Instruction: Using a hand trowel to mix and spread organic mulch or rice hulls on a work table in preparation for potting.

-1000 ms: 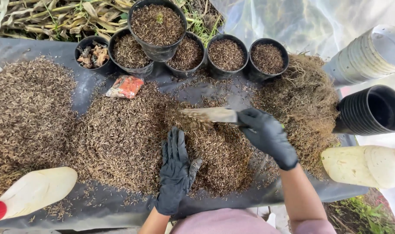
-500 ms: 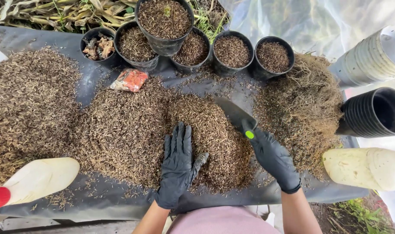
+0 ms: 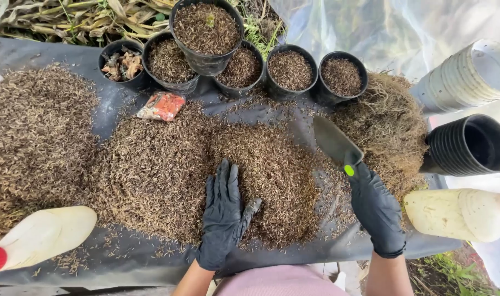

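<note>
Trowel [image 3: 337,143] sits gripped in your right hand [image 3: 377,211], fingers closed round its handle, blade angled up-left, just right of the husk mound [image 3: 222,175]. Your left hand [image 3: 223,214] lies flat and spread on that mound, nearer its middle.

Trowel handle [image 3: 353,171] hidden — gloved grip

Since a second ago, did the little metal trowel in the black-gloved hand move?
Yes. The metal trowel in the right hand lifted off the husk pile and swung right, toward the black pots.
</note>
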